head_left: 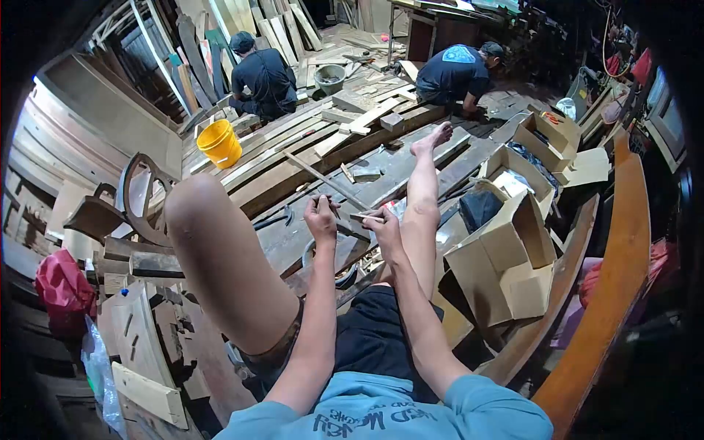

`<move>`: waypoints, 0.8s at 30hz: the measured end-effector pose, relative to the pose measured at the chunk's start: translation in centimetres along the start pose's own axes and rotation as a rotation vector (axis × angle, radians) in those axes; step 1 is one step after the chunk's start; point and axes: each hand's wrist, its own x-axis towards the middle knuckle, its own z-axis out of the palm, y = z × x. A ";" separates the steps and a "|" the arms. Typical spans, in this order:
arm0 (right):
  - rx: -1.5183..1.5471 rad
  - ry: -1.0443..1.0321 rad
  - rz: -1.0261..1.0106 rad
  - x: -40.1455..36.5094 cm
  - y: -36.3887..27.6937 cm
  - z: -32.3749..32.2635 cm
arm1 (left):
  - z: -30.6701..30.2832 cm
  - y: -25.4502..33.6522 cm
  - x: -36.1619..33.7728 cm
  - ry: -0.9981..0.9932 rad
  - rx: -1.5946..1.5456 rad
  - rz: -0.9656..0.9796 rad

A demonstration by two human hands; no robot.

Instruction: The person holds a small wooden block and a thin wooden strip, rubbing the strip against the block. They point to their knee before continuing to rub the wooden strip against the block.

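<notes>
My left hand (321,218) is raised above the boards between my legs, its fingers curled closed; whatever they may hold is too small to make out. Just to its right, my right hand (386,231) pinches a thin, pale, stick-like piece (365,217) that points toward the left hand. A small gap separates the two hands. Below and left of them, a dark hammer-like tool (285,217) lies on the boards. Partly hidden behind my forearms is a container (346,277) with small bits in it.
Two people crouch farther off, one at the back left (262,79), one at the back right (458,73). A yellow bucket (218,144) and a grey bucket (330,78) stand among planks. Open cardboard boxes (506,257) flank my right leg; a curved wooden frame (143,198) lies left.
</notes>
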 end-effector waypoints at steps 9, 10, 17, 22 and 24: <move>0.003 0.000 0.028 0.5 1.6 0.9 | 0.3 0.1 -0.2 -0.003 -0.013 0.016; 0.003 0.000 0.028 0.5 1.7 0.9 | 0.2 0.2 -0.2 -0.004 -0.004 0.015; -0.118 0.035 -0.047 0.8 2.5 1.1 | 0.4 0.7 -0.5 0.003 0.011 -0.003; -0.003 -0.003 -0.028 0.7 2.5 1.4 | 0.2 -0.3 0.0 0.025 -0.054 -0.002; -0.054 0.012 0.008 0.6 2.7 1.2 | 0.3 0.0 -0.3 0.002 -0.009 0.030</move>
